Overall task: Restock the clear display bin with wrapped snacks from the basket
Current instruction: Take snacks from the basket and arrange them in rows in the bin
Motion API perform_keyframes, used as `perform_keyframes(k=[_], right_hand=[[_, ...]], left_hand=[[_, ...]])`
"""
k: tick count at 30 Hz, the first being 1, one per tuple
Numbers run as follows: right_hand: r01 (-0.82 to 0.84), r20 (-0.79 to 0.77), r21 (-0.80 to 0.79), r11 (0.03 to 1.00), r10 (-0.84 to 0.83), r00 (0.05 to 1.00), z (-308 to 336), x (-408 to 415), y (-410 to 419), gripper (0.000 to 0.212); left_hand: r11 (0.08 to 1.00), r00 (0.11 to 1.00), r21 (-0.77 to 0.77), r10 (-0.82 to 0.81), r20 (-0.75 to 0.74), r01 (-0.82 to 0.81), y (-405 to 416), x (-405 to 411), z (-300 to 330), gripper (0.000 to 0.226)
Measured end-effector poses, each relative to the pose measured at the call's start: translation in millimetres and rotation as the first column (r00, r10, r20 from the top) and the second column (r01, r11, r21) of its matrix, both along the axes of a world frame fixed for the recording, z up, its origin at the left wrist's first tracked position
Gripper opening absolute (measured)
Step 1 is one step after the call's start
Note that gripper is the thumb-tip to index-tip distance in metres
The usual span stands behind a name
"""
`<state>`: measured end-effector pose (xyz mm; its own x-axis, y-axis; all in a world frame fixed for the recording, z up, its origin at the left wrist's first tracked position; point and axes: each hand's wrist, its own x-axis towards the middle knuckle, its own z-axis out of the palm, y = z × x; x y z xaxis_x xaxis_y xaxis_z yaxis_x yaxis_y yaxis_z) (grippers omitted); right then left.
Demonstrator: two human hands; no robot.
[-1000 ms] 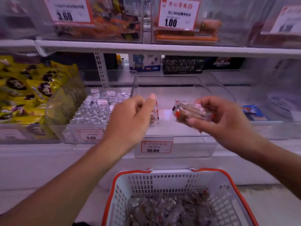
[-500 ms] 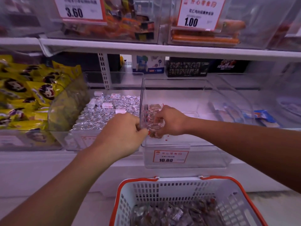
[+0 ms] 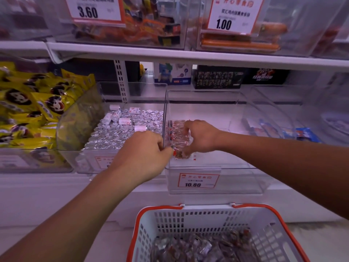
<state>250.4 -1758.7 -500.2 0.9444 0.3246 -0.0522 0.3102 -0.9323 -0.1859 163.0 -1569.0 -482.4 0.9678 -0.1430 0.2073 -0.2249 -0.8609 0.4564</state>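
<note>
Change: half a second ago the right hand (image 3: pixel 200 137) lay at the same front-left spot; it is still there, and the left hand (image 3: pixel 143 154) has stayed at the bin's front-left corner.
Left grip: fingers curled, pinching a snack at the corner.
Right grip: fingers bent over the wrapped snacks (image 3: pixel 178 133), pressing on them.
Snacks: clear wrappers with red marks, brown inside, a small stack.
Clear display bin (image 3: pixel 236 178): on the shelf's front edge, snacks in its front-left corner.
Basket (image 3: pixel 188 216): below, holding more snacks.
</note>
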Motion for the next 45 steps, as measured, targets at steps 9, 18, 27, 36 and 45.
perform_keyframes(k=[9,18,27,36,45], right_hand=[[-0.346,0.689,0.242,0.906,0.09,0.719,34.7,-98.3,-14.0,0.007],[-0.233,-0.586,-0.145,0.962,0.106,0.803,-207.8,-239.2,-74.1,0.056],[0.301,-0.742,-0.088,0.95,-0.264,0.617,-320.6,-283.5,-92.9,0.081],[0.299,-0.691,-0.078,0.951,-0.268,0.672,-354.7,-276.3,-73.3,0.115],[0.226,-0.692,-0.06,0.972,-0.204,0.693,-360.8,-266.1,-66.4,0.069]], left_hand=[[0.852,0.895,-0.326,-0.445,-0.041,0.409,4.1,-29.2,23.6,0.033],[0.866,0.451,0.16,-0.083,-0.889,0.474,-47.9,-86.9,-160.6,0.026],[0.967,0.277,0.22,0.177,-0.945,0.132,-66.8,-172.8,-327.7,0.081],[0.931,0.266,0.097,0.199,-0.943,-0.353,-81.2,-163.3,-364.8,0.088],[0.942,0.384,0.096,0.223,-0.896,-0.323,-99.3,-168.2,-374.1,0.076]])
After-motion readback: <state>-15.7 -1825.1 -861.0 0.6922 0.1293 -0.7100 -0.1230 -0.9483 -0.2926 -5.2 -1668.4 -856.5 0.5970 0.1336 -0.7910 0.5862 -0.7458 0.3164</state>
